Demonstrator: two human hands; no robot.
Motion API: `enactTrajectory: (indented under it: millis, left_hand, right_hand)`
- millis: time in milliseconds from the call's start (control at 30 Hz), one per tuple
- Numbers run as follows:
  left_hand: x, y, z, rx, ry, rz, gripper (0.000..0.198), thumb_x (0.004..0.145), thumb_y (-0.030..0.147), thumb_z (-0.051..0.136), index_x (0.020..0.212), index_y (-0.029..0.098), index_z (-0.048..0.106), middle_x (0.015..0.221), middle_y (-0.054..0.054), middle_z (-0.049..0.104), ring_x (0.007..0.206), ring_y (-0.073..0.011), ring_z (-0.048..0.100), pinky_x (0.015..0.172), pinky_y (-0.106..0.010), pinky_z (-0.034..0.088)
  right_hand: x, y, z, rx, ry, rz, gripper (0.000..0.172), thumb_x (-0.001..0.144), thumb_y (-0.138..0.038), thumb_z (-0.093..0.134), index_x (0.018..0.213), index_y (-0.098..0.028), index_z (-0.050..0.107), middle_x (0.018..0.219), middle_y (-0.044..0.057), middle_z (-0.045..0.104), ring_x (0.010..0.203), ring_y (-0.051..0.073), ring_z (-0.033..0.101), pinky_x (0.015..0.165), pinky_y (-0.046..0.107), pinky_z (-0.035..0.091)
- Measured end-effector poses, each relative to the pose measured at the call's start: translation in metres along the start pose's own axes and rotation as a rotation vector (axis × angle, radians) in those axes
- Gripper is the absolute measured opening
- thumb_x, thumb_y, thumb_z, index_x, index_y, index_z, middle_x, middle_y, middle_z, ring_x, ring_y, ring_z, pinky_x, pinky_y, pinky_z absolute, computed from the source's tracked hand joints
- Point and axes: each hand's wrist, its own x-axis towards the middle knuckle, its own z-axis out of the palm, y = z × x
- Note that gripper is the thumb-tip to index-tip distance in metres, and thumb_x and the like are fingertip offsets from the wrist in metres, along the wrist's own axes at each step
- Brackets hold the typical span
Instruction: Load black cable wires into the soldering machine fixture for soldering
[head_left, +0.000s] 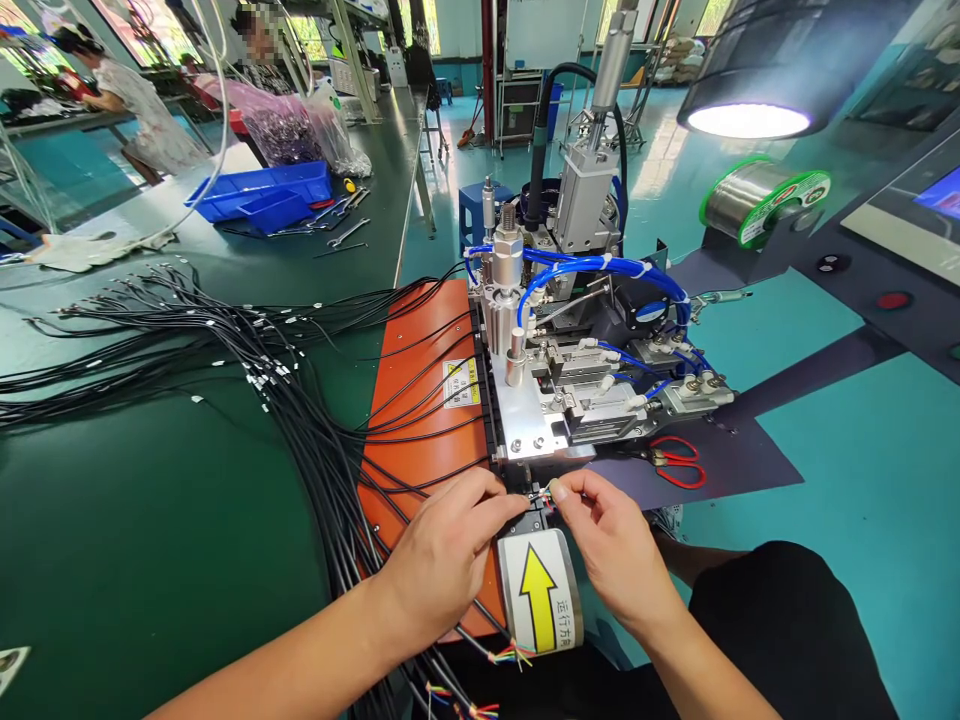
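My left hand [454,530] is closed, thumb and forefinger pinching the end of a black cable at a small dark fixture [531,520] on the machine's near end. My right hand [611,535] meets it from the other side, its fingertips pinching the thin coloured wires [543,493] that fan out of that cable. The fingers partly hide the wire tips. Beyond the hands stands the metal soldering machine [517,400] with blue air hoses. Several black cables run from it across an orange plate [424,350]. Below the fixture is a label with a yellow arrow [538,600].
A thick bundle of black cables [300,430] lies on the green table [150,530], some stripped ends [514,655] hanging near my lap. Red-handled scissors [679,462], a solder spool [761,200], a lamp [750,100], blue bins [262,190] and wrenches [349,232] surround the machine. Two people sit far left.
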Motion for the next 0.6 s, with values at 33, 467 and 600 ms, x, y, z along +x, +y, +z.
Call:
enactTrajectory:
  millis: [33,467,600]
  left_hand:
    - [0.0003,0.0000,0.0001,0.007,-0.003,0.000,0.041,0.088,-0.002,0.041,0.115,0.016,0.066,0.097,-0.009,0.060,0.088,-0.0192,0.057,0.077,-0.032,0.054]
    - [-0.0006,0.0019,0.0048,0.174,-0.040,0.022,0.031,0.098,0.009,0.038,0.113,0.015,0.065,0.094,-0.009,0.057,0.085,-0.0202,0.053,0.073,-0.034,0.052]
    - [0.0005,0.0014,0.0054,0.230,-0.065,0.038,0.031,0.100,0.012,0.037,0.114,0.014,0.065,0.092,-0.009,0.055,0.082,-0.0202,0.051,0.070,-0.034,0.049]
  right_hand:
    - [-0.0001,0.0005,0.0002,-0.002,0.004,0.000,0.037,0.093,-0.053,0.055,0.085,-0.018,0.062,0.073,0.000,0.055,0.064,0.013,0.045,0.061,0.025,0.040]
    - [-0.0023,0.0002,0.0034,-0.024,0.025,0.000,0.041,0.092,-0.059,0.053,0.085,-0.020,0.060,0.072,0.001,0.056,0.063,0.015,0.048,0.058,0.026,0.040]
    - [-0.0019,0.0020,0.0050,-0.036,0.033,-0.013,0.040,0.092,-0.058,0.053,0.083,-0.020,0.059,0.071,0.000,0.054,0.062,0.015,0.047,0.057,0.026,0.040]
